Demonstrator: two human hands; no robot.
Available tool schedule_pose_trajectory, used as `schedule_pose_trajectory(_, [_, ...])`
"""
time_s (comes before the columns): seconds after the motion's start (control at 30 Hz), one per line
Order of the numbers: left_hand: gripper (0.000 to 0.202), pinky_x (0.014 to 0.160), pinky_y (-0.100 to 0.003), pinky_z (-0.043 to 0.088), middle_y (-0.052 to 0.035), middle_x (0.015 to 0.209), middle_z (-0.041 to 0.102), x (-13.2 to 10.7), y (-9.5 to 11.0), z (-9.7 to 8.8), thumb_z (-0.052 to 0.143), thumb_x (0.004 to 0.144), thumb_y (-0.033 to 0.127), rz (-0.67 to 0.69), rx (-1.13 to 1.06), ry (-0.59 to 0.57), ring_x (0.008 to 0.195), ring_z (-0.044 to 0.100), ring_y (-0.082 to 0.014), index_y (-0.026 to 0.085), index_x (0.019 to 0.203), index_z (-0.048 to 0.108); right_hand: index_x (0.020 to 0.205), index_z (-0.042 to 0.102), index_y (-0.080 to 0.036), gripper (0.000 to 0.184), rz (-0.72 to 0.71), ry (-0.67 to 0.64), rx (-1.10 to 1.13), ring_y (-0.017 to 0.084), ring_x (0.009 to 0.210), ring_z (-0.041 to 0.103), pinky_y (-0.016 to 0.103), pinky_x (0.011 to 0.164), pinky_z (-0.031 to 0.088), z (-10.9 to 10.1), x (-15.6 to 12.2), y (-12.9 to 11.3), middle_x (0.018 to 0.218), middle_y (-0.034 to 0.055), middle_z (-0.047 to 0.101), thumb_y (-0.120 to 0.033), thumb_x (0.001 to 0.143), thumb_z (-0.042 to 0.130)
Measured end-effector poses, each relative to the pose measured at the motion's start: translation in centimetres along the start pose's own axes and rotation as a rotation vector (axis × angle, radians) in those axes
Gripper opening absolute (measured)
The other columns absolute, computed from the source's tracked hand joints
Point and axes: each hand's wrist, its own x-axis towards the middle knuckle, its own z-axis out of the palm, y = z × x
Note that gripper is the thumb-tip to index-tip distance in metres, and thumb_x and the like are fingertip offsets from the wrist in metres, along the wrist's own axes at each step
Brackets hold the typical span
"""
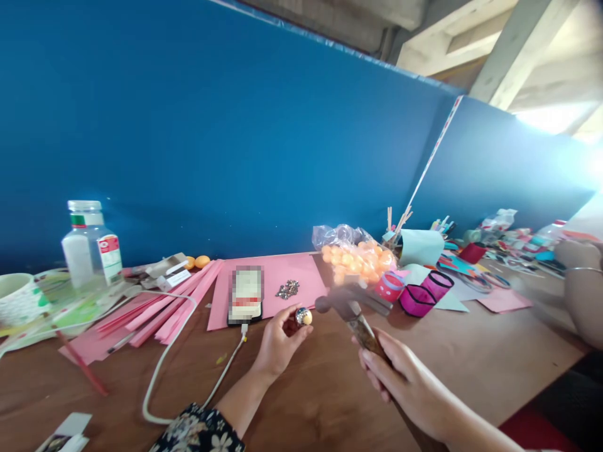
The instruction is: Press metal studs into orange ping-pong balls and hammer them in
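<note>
My left hand pinches a small ball just above the table. Shiny metal bits cover part of it, and a pale orange patch shows at its front. A claw hammer, its head slightly blurred, is gripped by the handle in my right hand. The hammer head is raised to the right of the ball, apart from it. Beyond my left hand, a pile of small metal pieces, too small to name, lies on a pink sheet.
A phone on the sheet trails a white cable. Pink paper strips and plastic bottles are at left. A bag of orange balls and magenta cups stand right. Another person's arm rests far right. A blue partition rises behind.
</note>
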Motion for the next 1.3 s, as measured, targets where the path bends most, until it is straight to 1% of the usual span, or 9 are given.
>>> schedule_pose_trajectory(0.1, [0.044,0.066,-0.028,0.048,-0.0059,0.088,0.064,-0.1,-0.1,-0.1,0.069,0.062,0.029,0.067,0.046,-0.016,0.071,0.058,-0.0164,0.018,0.104,0.062,0.083,0.049,-0.019,0.020,-0.037,0.028,-0.159,0.011,0.053,0.047,0.021,0.049,0.040,0.3,0.3,-0.3,0.062,-0.0016,0.051,-0.038,0.084,0.043])
schedule_pose_trajectory(0.2, [0.043,0.062,-0.027,0.047,-0.0058,0.088,0.063,-0.1,-0.3,-0.1,0.068,0.064,0.028,0.101,0.086,-0.025,0.066,0.056,-0.0149,0.019,0.105,0.061,0.082,0.050,-0.020,0.018,-0.062,0.040,-0.233,0.012,0.053,0.046,0.022,0.049,0.039,0.6,0.5,-0.4,0.061,-0.0014,0.051,-0.038,0.083,0.045])
schedule_pose_trajectory(0.33, [0.043,0.065,-0.029,0.048,-0.0065,0.087,0.063,0.0,-0.4,0.0,0.068,0.064,0.030,0.098,0.121,0.023,0.069,0.057,-0.0163,0.018,0.104,0.061,0.080,0.047,-0.021,0.019,-0.054,0.033,-0.179,0.012,0.055,0.047,0.022,0.050,0.039,0.7,0.6,-0.5,0.062,-0.0013,0.051,-0.039,0.084,0.044])
schedule_pose_trajectory(0.47, [0.043,0.064,-0.027,0.048,-0.0055,0.086,0.064,0.1,-0.4,0.1,0.069,0.063,0.029,0.085,0.044,0.019,0.069,0.058,-0.0159,0.018,0.103,0.061,0.076,0.044,-0.021,0.022,-0.016,0.002,-0.130,0.011,0.054,0.047,0.022,0.049,0.039,0.8,0.8,-0.3,0.063,-0.0020,0.050,-0.041,0.084,0.043])
schedule_pose_trajectory(0.67, [0.043,0.063,-0.026,0.049,-0.0040,0.079,0.067,0.2,0.2,0.1,0.072,0.059,0.029,-0.019,-0.044,0.064,0.067,0.059,-0.0153,0.017,0.099,0.063,0.081,0.042,-0.020,0.023,0.006,0.000,-0.042,0.009,0.052,0.045,0.021,0.050,0.039,1.0,0.9,-0.2,0.062,-0.0041,0.046,-0.042,0.088,0.036])
schedule_pose_trajectory(0.87, [0.046,0.062,-0.025,0.048,-0.0027,0.075,0.066,0.0,0.2,0.1,0.072,0.060,0.029,-0.040,-0.063,0.042,0.066,0.059,-0.0146,0.015,0.102,0.061,0.077,0.040,-0.020,0.023,-0.001,-0.029,-0.107,0.010,0.054,0.046,0.021,0.049,0.038,1.2,1.2,0.0,0.064,-0.0031,0.048,-0.041,0.086,0.040])
schedule_pose_trajectory(1.0, [0.045,0.067,-0.027,0.049,-0.0060,0.088,0.065,-0.2,0.5,0.2,0.067,0.066,0.031,0.001,-0.016,0.009,0.073,0.060,-0.0158,0.017,0.108,0.059,0.079,0.042,-0.020,0.022,-0.012,0.002,-0.089,0.010,0.054,0.046,0.021,0.051,0.039,0.8,0.9,-0.4,0.064,-0.0026,0.048,-0.041,0.087,0.038])
schedule_pose_trajectory(1.13, [0.044,0.077,-0.029,0.049,-0.0071,0.101,0.059,-0.3,0.6,0.3,0.062,0.071,0.029,0.081,0.021,-0.009,0.085,0.060,-0.0168,0.021,0.114,0.055,0.080,0.047,-0.021,0.022,-0.037,0.051,-0.086,0.012,0.056,0.048,0.022,0.051,0.039,0.7,0.7,-0.7,0.065,-0.0009,0.052,-0.042,0.083,0.046])
schedule_pose_trajectory(1.3, [0.039,0.075,-0.031,0.050,-0.0071,0.097,0.059,-0.1,-0.2,0.2,0.061,0.071,0.027,0.153,0.125,-0.016,0.082,0.060,-0.0175,0.020,0.110,0.057,0.079,0.049,-0.020,0.023,-0.078,0.065,-0.122,0.012,0.057,0.048,0.022,0.051,0.039,1.4,0.9,0.0,0.064,-0.0002,0.053,-0.043,0.082,0.046])
